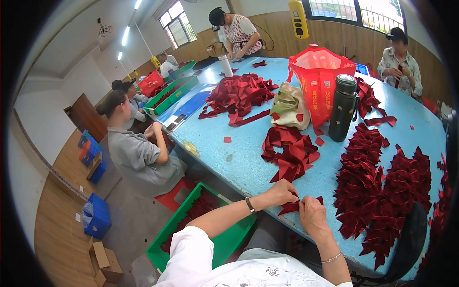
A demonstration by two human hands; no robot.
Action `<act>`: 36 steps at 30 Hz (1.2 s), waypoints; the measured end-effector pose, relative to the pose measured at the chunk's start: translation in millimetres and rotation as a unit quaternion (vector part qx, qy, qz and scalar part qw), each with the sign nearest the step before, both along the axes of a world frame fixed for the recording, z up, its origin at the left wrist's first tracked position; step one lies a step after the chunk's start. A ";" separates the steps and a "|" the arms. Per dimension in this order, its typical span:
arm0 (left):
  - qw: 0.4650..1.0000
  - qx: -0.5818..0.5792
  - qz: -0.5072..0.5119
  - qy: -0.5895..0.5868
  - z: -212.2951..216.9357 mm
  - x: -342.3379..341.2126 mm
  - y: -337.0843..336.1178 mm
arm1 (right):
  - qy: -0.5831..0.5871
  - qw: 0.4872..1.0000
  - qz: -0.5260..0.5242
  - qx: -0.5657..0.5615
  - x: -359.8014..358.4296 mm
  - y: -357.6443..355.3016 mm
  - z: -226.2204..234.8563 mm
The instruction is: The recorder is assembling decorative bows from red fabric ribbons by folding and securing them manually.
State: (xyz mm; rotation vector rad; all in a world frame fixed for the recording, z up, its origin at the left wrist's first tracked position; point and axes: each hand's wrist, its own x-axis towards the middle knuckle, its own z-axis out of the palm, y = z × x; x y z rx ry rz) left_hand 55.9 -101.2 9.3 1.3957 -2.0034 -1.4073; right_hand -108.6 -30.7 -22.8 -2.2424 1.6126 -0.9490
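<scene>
**Bow in hand, big heap made, ribbon still waiting**

Both hands pinch one dark red ribbon piece (pixel 291 206) at the near table edge: the left hand (pixel 282 191) closes its fingers on the left end, the right hand (pixel 311 215) grips the right. To the right lies a large heap of finished bows (pixel 382 191), so much looks done. Loose ribbon (pixel 289 153) just beyond the hands and a further pile (pixel 239 93) look unworked. A flask (pixel 344 107), red bag (pixel 318 79) and cloth bag (pixel 289 107) stand behind, well clear. A green crate (pixel 191 229) sits below.
</scene>
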 end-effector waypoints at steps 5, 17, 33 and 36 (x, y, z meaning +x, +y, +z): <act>0.997 -0.076 -0.004 -0.006 -8.5 -3.2 -1.5 | -0.004 1.000 0.001 -0.006 -0.5 -2.1 -0.3; 0.970 -0.217 0.034 0.106 -18.5 -6.2 23.2 | -0.003 1.000 -0.005 -0.015 -2.0 2.3 -10.3; 0.967 -0.160 0.010 0.197 -26.6 -1.8 11.7 | -0.021 0.993 0.005 0.113 -3.3 11.7 14.9; 0.963 -0.166 -0.010 0.213 4.4 -5.5 19.3 | -0.034 0.988 0.038 -0.144 -7.7 18.4 43.1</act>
